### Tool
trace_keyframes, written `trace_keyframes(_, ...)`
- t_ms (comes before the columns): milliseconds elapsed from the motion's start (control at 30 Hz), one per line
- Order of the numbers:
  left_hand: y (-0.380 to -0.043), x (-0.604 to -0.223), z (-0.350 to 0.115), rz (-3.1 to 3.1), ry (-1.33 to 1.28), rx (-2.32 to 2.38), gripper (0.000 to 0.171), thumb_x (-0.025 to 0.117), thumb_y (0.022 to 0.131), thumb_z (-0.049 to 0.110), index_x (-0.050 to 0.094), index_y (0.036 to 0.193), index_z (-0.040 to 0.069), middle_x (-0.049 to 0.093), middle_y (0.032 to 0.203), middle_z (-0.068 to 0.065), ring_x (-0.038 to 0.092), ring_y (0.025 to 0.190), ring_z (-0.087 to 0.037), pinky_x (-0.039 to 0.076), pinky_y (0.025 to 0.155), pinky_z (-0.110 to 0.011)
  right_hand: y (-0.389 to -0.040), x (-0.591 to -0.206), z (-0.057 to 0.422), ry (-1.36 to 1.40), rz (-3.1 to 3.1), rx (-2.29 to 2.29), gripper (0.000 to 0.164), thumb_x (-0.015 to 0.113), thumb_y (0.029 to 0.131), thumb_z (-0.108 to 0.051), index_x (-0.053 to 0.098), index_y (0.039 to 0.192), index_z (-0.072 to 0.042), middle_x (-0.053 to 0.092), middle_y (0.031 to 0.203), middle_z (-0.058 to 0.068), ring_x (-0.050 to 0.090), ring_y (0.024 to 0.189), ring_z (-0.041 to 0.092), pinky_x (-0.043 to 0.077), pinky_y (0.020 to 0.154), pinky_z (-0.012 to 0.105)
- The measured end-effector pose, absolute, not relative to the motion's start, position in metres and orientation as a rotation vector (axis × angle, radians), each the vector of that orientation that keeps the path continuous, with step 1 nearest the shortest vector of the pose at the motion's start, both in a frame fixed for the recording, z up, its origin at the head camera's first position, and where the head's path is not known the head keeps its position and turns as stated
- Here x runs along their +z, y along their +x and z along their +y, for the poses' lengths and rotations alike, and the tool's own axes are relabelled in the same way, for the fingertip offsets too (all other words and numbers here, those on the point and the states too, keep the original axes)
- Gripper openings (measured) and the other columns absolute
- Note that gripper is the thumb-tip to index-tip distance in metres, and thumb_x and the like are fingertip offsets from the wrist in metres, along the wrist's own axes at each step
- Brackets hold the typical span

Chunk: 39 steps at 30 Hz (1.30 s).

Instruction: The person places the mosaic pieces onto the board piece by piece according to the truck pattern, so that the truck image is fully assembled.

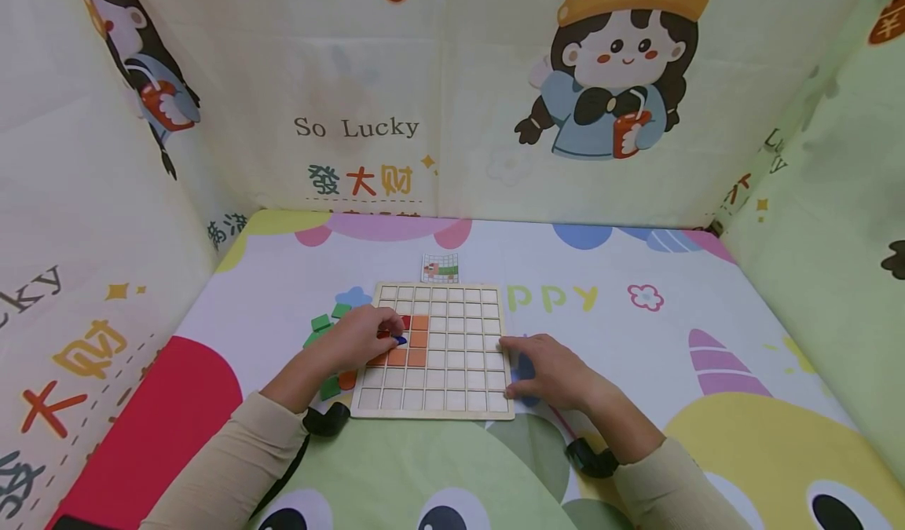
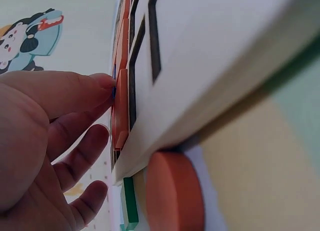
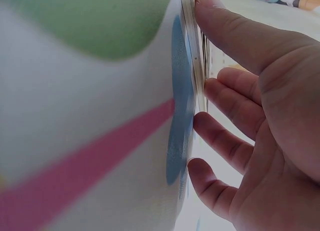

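A wooden grid board lies flat on the table, with orange square tiles and a red tile set in its left cells. Over those cells my left hand pinches a small dark blue piece between thumb and finger. In the left wrist view only a thin blue edge shows at the fingertips, close against an orange tile. My right hand rests along the board's right edge. Its thumb and fingertips touch the rim, as the right wrist view shows, and the fingers are loosely extended.
Loose green tiles and an orange round-edged piece lie just left of the board. A small pattern card sits behind it. Printed cloth walls enclose the table's back and sides.
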<state>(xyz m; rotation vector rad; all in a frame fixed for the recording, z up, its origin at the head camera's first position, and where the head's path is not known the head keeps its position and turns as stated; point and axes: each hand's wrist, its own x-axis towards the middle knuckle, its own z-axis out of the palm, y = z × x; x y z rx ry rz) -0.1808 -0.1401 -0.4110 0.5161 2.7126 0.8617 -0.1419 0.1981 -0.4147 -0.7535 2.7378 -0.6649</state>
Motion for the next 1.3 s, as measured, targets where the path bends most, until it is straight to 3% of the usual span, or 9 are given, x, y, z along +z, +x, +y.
trace_keyframes(667, -0.181, -0.405, -0.147, 2.749, 0.465, 0.861, 0.013, 0.071, 0.094, 0.015, 0.069, 0.107, 0.014, 0.067, 0.106, -0.001, 0.06, 0.099, -0.022, 0.053, 0.088, -0.04, -0.142, -0.413, 0.199, -0.765, 2.735, -0.675, 0.073, 0.084, 0.082, -0.031, 0.054, 0.142, -0.004, 0.058, 0.136, 0.015, 0.05, 0.126, 0.038, 0.04, 0.104, 0.053)
trace_keyframes(933, -0.176, -0.402, -0.158, 2.773, 0.399, 0.831, 0.018, 0.072, 0.093, 0.018, 0.069, 0.111, 0.013, 0.065, 0.113, -0.006, 0.056, 0.112, -0.03, 0.05, 0.094, -0.05, -0.142, -0.413, 0.199, -0.765, 2.741, -0.671, 0.072, 0.084, 0.081, -0.033, 0.055, 0.141, -0.005, 0.059, 0.135, 0.014, 0.05, 0.125, 0.038, 0.04, 0.103, 0.053)
trace_keyframes(1300, -0.175, -0.404, -0.177, 2.816, 0.393, 0.786, 0.022, 0.074, 0.091, 0.016, 0.07, 0.111, 0.01, 0.066, 0.11, -0.006, 0.056, 0.109, -0.031, 0.051, 0.094, -0.049, -0.141, -0.412, 0.198, -0.746, 2.738, -0.667, 0.073, 0.084, 0.081, -0.031, 0.054, 0.142, -0.004, 0.058, 0.135, 0.016, 0.05, 0.125, 0.037, 0.041, 0.103, 0.052)
